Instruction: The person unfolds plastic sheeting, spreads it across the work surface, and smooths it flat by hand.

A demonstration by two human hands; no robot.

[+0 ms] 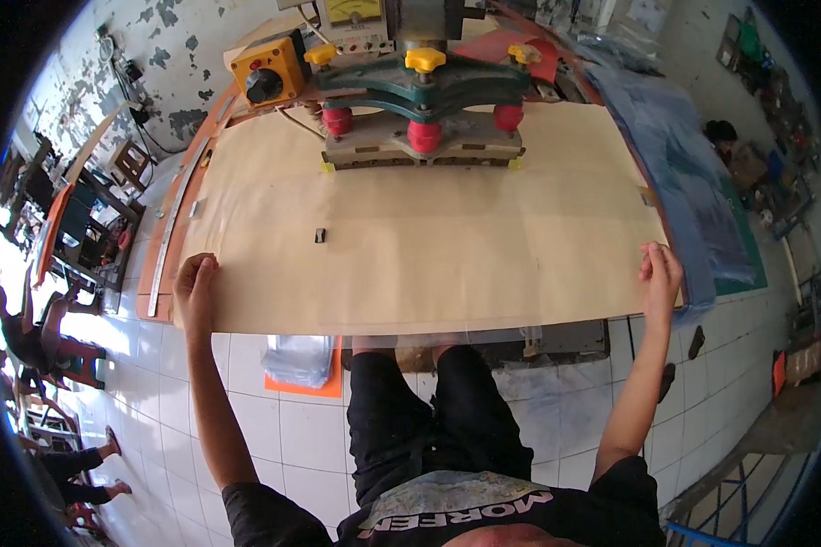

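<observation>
A thin clear plastic sheet (410, 310) lies over a wide tan work surface (255, 150), its front edge hanging slightly past the surface's front edge. At the sheet's left front corner, my left hand (195, 284) is closed in a pinch on it. My right hand (659, 273) pinches the opposite side, fingers curled together. Beyond the hands stands a press head (424, 150) with a green bracket (374, 80), yellow knobs and red spacers; its long bar sits close above the far part of the sheet. A small dark block (320, 235) rests left of centre.
A yellow control box (269, 71) with a black knob stands at the back left. A metal ruler (175, 232) runs along the left edge. Blue-tinted plastic sheets (680, 173) drape over the right side. Below, a stack of clear plastic (299, 361) lies on something orange. People sit far left.
</observation>
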